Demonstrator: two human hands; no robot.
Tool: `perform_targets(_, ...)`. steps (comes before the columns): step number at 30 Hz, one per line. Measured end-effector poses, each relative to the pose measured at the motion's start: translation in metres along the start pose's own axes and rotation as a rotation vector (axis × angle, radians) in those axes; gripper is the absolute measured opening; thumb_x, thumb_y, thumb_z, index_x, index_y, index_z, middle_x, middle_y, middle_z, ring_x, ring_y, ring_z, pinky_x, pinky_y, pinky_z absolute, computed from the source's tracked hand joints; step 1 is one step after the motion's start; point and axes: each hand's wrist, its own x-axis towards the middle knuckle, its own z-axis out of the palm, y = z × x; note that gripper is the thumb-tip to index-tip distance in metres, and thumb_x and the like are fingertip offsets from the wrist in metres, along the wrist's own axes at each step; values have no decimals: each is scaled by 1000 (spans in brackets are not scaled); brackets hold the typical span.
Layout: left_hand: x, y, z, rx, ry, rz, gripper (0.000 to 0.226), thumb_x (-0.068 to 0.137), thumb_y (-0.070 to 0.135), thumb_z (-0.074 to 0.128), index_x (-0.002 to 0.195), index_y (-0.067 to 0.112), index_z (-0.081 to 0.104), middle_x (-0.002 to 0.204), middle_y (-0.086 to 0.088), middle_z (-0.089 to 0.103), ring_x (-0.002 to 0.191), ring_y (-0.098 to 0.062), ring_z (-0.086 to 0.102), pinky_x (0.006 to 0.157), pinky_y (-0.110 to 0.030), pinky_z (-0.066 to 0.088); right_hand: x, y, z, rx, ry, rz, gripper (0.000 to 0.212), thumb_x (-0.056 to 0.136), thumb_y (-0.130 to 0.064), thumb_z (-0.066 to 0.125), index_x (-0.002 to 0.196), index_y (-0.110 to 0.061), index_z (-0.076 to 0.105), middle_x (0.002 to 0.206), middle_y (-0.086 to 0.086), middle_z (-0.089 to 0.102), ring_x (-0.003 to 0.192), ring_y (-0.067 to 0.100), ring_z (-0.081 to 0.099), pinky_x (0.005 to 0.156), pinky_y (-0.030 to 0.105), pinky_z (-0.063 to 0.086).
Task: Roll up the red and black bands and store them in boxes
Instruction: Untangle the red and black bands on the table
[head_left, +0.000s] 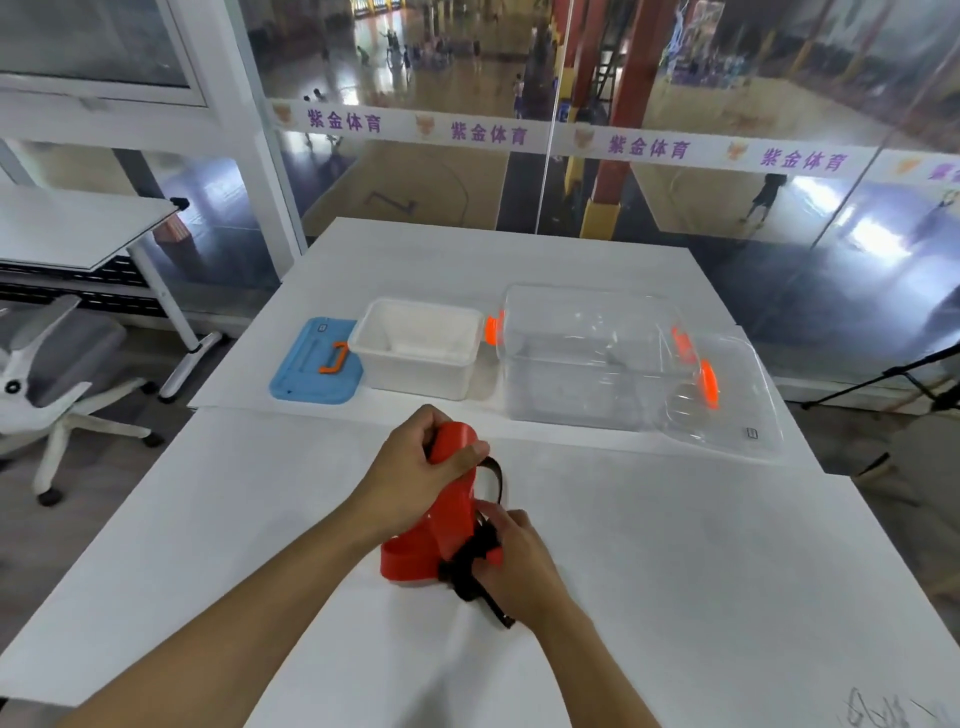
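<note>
White table, near centre: left hand grips red band's top, right hand pinches the tangled black band; both look soft, floppy, light, so hold by the ends; 2 boxes far.

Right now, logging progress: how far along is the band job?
Done: white box and clear box stand open, both empty. In hand: left hand grips the red band; right hand holds the black band. Left: rolling and storing both.
</note>
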Motion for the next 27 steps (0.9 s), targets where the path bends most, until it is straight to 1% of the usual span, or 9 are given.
perform_targets(2, -3, 8, -4, -22, 10, 8, 33, 85, 44, 75, 101, 22, 57, 96, -2, 70, 88, -17, 68, 71, -24, 56, 1, -5, 2, 27, -28, -29, 74, 82, -32, 69, 149, -45, 39, 124, -8, 49, 108, 17, 60, 96, 32, 53)
perform_targets(5, -9, 30, -13, -82, 16, 79, 25, 90, 34, 73, 101, 18, 58, 92, 0, 71, 80, -9, 70, 60, -13, 53, 8, -5, 6, 60, 31, 0, 73, 83, -40, 71, 148, -46, 38, 125, -8, 52, 107, 17, 63, 93, 31, 54)
perform_targets(7, -12, 49, -20, -132, 24, 142, 22, 92, 28, 71, 103, 14, 58, 88, 4, 69, 72, 4, 70, 56, -8, 50, 14, -4, 6, 75, 43, 29, 65, 88, -39, 68, 145, -47, 40, 126, -5, 55, 105, 16, 65, 96, 37, 57)
perform_targets(9, -14, 65, -27, -173, 33, 200, 22, 93, 26, 69, 105, 12, 57, 86, 5, 68, 69, 10, 67, 56, -7, 50, 21, -6, 1, 88, 58, 62, 49, 91, -43, 64, 137, -45, 46, 121, -2, 60, 96, 15, 68, 91, 39, 60)
perform_targets(11, -15, 74, -32, -188, 34, 239, 20, 92, 27, 70, 102, 14, 57, 87, 2, 71, 70, 5, 68, 59, -9, 51, 28, -8, -6, 47, 76, 95, 45, 96, -47, 61, 139, -42, 47, 117, -3, 56, 93, 13, 65, 86, 34, 59)
perform_targets(15, -20, 78, -38, -254, 30, 240, 14, 93, 27, 69, 96, 21, 57, 90, 2, 73, 75, 0, 71, 64, -10, 52, 40, -5, -14, -31, 58, 153, 58, 97, -56, 57, 150, -38, 42, 123, 2, 54, 99, 19, 61, 84, 34, 56)
perform_targets(19, -26, 69, -41, -286, 15, 231, 18, 93, 22, 69, 100, 12, 57, 93, -8, 75, 80, -11, 74, 71, -21, 58, 50, -4, -15, -13, 66, 120, 40, 100, -49, 57, 131, -24, 57, 121, 1, 60, 105, 21, 64, 96, 40, 56)
perform_targets(24, -26, 42, -52, -315, 112, 130, 25, 92, 22, 71, 103, 4, 58, 91, -12, 74, 79, -17, 73, 74, -27, 61, 56, 5, -30, 194, 274, 196, 25, 104, -42, 52, 120, -24, 55, 111, 4, 73, 94, 29, 72, 86, 51, 62)
perform_targets(27, -23, 15, -52, -230, 198, 33, 31, 91, 28, 73, 102, 3, 58, 90, -17, 73, 72, -11, 70, 68, -23, 58, 49, 4, -42, 277, 325, 152, 21, 103, -39, 55, 116, -23, 59, 107, 6, 75, 97, 29, 73, 90, 46, 60)
